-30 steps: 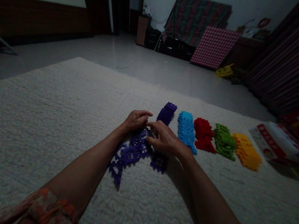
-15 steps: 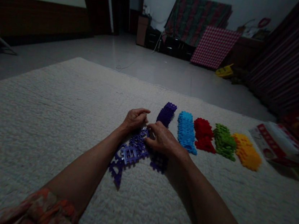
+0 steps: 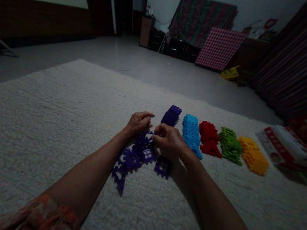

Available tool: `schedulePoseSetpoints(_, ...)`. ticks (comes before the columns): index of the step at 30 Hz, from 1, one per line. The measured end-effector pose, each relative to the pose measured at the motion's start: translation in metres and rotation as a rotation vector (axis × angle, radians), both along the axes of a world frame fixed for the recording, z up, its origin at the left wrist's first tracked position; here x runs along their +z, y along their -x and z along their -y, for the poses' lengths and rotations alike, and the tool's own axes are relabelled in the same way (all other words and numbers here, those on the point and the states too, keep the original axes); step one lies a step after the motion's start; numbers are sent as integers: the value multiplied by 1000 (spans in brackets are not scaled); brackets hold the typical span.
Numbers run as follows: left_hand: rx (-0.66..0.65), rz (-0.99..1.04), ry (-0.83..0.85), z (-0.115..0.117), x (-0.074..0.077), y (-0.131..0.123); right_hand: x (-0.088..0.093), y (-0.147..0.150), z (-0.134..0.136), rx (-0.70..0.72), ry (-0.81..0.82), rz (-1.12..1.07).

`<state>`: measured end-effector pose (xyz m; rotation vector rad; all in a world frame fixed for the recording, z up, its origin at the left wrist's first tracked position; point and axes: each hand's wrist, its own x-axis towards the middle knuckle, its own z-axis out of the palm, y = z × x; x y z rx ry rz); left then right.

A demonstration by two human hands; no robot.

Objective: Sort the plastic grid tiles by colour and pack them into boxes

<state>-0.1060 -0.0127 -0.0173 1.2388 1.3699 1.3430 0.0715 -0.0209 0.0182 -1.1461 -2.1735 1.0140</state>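
Note:
Low over the mat, my right hand (image 3: 169, 137) pinches the edge of a purple interlocking tile (image 3: 149, 132) between thumb and fingers. My left hand (image 3: 139, 123) is closed just to the left, its fingers curled in toward the tile; what they hold is hidden. Below both hands lies a loose heap of purple tiles (image 3: 132, 159), some with window-like openings. A pointed purple piece (image 3: 119, 178) is at the heap's near end. One square purple tile (image 3: 163, 167) sits apart, under my right wrist. A row of stacked purple tiles (image 3: 172, 114) lies beyond my right hand.
Rows of blue tiles (image 3: 191, 134), red tiles (image 3: 209, 138), green tiles (image 3: 230, 145) and yellow tiles (image 3: 253, 156) run off to the right. Past them stands a red and white box (image 3: 281, 145). A pale quilted mat (image 3: 58, 118) covers the floor here.
My right hand has shifted slightly right, its fingers pinched closer on the tile. The purple tiles under the hands have tilted, with a window opening now showing. My left hand has barely moved.

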Motion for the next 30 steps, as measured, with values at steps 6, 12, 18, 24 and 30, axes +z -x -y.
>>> schedulePoseSetpoints(6,19,-51,12,0,0,0,9,-16,-18,-217,-231,-10)
schedulePoseSetpoints(12,12,-30,18,1,-2,-2,12,-27,-25,-320,-307,21)
schedulePoseSetpoints(18,-2,-50,-15,-2,-6,-1,9,-29,-27,-283,-295,54)
schedulePoseSetpoints(24,-11,-55,-40,-3,-11,0,3,-30,-29,-310,-370,157)
schedulePoseSetpoints(30,-32,4,-42,-2,-12,-2,-1,-29,-30,-327,-445,221)
